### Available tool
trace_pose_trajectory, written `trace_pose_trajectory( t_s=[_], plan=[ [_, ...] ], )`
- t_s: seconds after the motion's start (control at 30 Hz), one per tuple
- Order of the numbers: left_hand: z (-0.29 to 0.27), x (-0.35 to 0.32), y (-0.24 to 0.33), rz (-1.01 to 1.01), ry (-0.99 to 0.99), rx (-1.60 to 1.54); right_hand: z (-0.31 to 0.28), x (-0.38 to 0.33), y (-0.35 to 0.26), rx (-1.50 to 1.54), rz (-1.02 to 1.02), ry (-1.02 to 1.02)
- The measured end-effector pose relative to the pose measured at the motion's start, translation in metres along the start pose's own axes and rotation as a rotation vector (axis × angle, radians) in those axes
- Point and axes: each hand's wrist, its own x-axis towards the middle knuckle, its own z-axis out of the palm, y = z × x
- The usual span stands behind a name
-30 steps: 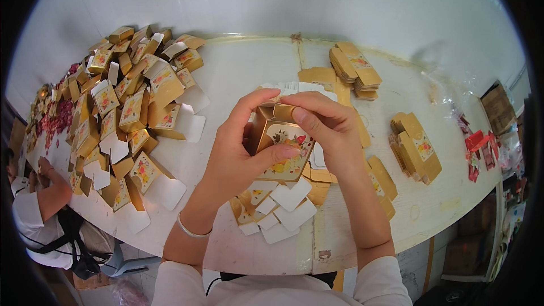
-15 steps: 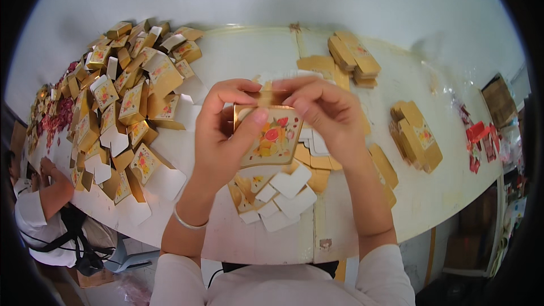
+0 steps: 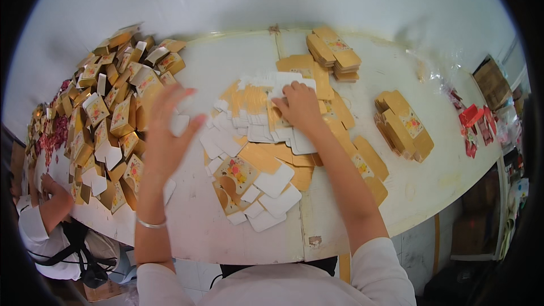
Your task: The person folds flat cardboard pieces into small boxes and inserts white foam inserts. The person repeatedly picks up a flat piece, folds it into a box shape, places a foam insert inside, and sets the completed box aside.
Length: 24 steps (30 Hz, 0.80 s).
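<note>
Head view: right hand (image 3: 299, 107) at 12 o'clock, fingers (image 3: 283, 103) pressed flat on blanks (image 3: 260, 116) mid-table (image 3: 226, 232); left hand (image 3: 167, 136) at 9 o'clock, fingers spread, empty, beside box pile (image 3: 107, 113).

Red packets (image 3: 473, 124) lie at the white table's (image 3: 430, 192) right edge.

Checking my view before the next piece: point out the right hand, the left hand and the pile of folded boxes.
right hand (image 3: 300, 105), head view, back of hand.
left hand (image 3: 164, 136), head view, palm.
pile of folded boxes (image 3: 107, 113), head view, pile's middle.
</note>
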Motion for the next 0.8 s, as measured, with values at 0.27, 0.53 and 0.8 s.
trace_pose_trajectory(
  t_s=[0.27, 0.53, 0.8],
  plan=[
    [0.064, 0.009, 0.032, -0.263, -0.235, -0.741, 0.005, -0.003, -0.003, 0.019, -0.05, 0.299],
    [0.058, 0.004, 0.038, -0.481, -0.604, -1.466, -0.083, -0.005, -0.091, 0.456, -0.253, 0.451],
    [0.044, 0.006, 0.043, -0.331, -0.365, -1.316, -0.111, -0.013, -0.105, 0.939, -0.271, 0.602]
  ],
)
